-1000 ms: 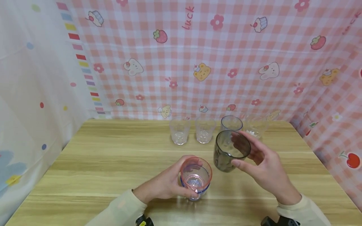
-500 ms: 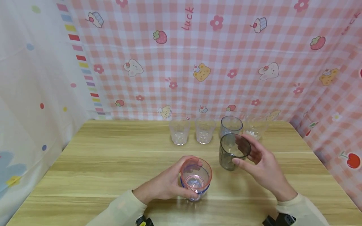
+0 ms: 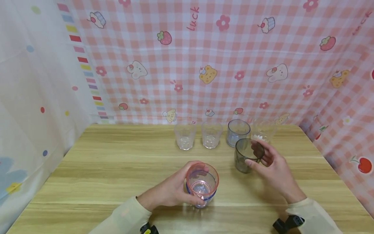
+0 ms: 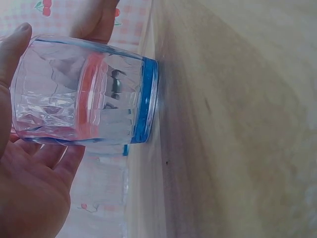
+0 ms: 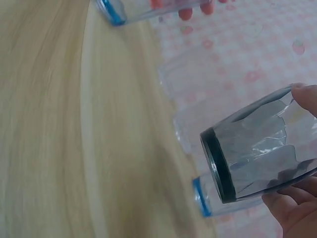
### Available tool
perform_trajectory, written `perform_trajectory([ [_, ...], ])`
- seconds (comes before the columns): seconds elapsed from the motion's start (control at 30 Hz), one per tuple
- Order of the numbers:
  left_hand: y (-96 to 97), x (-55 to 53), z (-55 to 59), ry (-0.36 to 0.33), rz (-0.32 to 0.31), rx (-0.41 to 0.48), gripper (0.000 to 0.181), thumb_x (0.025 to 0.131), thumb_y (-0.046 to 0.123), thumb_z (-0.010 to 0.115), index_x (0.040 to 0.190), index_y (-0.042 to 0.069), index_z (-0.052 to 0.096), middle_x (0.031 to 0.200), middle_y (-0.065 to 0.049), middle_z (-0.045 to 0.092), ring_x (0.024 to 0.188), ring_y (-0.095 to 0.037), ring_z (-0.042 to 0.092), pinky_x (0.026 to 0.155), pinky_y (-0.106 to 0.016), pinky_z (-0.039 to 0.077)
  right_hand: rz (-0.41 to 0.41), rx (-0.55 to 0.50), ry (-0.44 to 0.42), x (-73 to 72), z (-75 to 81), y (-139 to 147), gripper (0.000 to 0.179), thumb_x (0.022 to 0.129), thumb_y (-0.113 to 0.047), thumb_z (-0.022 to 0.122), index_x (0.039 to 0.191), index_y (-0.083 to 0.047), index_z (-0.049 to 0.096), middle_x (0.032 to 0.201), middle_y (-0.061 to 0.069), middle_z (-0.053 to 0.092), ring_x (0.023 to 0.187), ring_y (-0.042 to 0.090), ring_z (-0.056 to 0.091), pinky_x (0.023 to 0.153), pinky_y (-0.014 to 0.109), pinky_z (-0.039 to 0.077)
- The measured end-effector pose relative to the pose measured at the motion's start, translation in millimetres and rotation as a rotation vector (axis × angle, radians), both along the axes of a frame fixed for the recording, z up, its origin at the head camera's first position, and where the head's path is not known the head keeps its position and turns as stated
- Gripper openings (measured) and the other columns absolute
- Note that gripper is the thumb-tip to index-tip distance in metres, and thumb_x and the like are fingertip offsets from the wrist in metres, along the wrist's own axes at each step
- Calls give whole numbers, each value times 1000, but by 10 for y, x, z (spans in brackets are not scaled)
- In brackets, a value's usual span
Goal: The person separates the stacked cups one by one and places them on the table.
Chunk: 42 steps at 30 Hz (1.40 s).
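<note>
My left hand (image 3: 178, 191) grips two nested cups near the front middle of the table. The pink-rimmed cup (image 3: 201, 183) sits inside the blue-tinted cup (image 4: 144, 99), whose thick blue base is right at the tabletop in the left wrist view. My right hand (image 3: 277, 170) holds a smoky grey tumbler (image 3: 243, 162) between thumb and fingers, to the right of the stack. Its dark base (image 5: 219, 166) is tilted over the table in the right wrist view. Both the stack and the grey tumbler have their mouths upward.
Along the back of the wooden table (image 3: 117, 162) stand two clear cups on the left, a blue-rimmed cup (image 3: 238, 132) and another clear cup (image 3: 264, 128) partly behind my right fingers. A pink checked cloth (image 3: 190, 91) hangs behind them.
My right hand has carried the grey tumbler to the right, away from the stack and nearer the back row. The left hand and its two cups have stayed in place.
</note>
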State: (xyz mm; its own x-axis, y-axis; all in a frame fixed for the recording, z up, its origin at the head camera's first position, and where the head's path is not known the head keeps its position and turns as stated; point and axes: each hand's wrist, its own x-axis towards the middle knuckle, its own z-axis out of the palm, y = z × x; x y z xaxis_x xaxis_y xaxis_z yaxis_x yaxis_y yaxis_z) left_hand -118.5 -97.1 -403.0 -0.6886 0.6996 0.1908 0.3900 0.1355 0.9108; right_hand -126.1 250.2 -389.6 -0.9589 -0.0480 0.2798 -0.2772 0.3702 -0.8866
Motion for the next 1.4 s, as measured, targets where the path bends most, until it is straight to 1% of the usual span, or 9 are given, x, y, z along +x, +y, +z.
perform_trajectory([
  [0.2,0,8,16,-16,9,-4,95,80,11,97,156,18,41,155,-3,58,144,-18,54,128,-30,38,-57,-23,-92,-62,-74,113,84,98,-15,82,164,2,33,163,28,49,124,-17,55,101,1,45],
  [0.3,0,8,16,-17,11,-8,95,80,12,97,156,18,41,155,-2,58,144,-18,54,127,-30,39,-86,-27,-124,-85,-110,165,86,99,-17,82,165,3,31,164,28,47,128,-14,54,101,1,45],
  [0.47,1,10,11,-15,12,-5,96,79,11,98,156,18,41,154,-2,58,144,-18,55,127,-29,39,-122,-15,-142,-118,-164,245,86,100,-20,80,166,2,29,164,28,47,135,-3,55,99,0,45],
  [0.63,1,15,11,-14,18,-10,96,79,11,98,156,18,41,154,-2,58,144,-18,55,128,-29,38,-145,-30,-169,-139,-214,315,87,100,-23,80,167,0,28,166,27,45,139,2,55,99,1,45],
  [0.8,1,13,7,-12,18,-11,95,79,11,97,156,18,40,155,-2,58,144,-18,54,128,-29,38,-178,-23,-161,-154,-246,359,85,100,-24,80,165,0,31,165,25,47,137,-1,54,100,0,44],
  [0.9,2,8,-1,-7,14,-7,95,80,10,97,155,17,40,155,-3,58,144,-18,54,128,-29,37,-192,-8,-161,-155,-253,390,87,101,-25,79,166,2,28,165,26,47,136,-2,53,99,-1,43],
  [1.17,-3,4,2,-17,16,-15,96,80,12,97,156,19,40,155,-1,58,144,-18,54,128,-30,38,-195,28,-211,-127,-239,491,93,103,-27,77,169,2,19,169,27,40,151,25,47,99,-1,43],
  [1.27,-5,2,11,-14,17,-25,96,80,13,97,156,19,40,155,0,58,145,-17,54,128,-30,37,-190,4,-217,-116,-243,525,93,103,-24,77,169,2,18,171,28,36,154,21,45,102,0,43],
  [1.4,-10,8,18,-5,18,-30,96,80,14,98,157,20,40,154,0,58,144,-17,55,128,-31,38,-181,-14,-204,-109,-254,556,93,102,-21,77,170,3,17,171,31,33,150,7,46,101,-1,43],
])
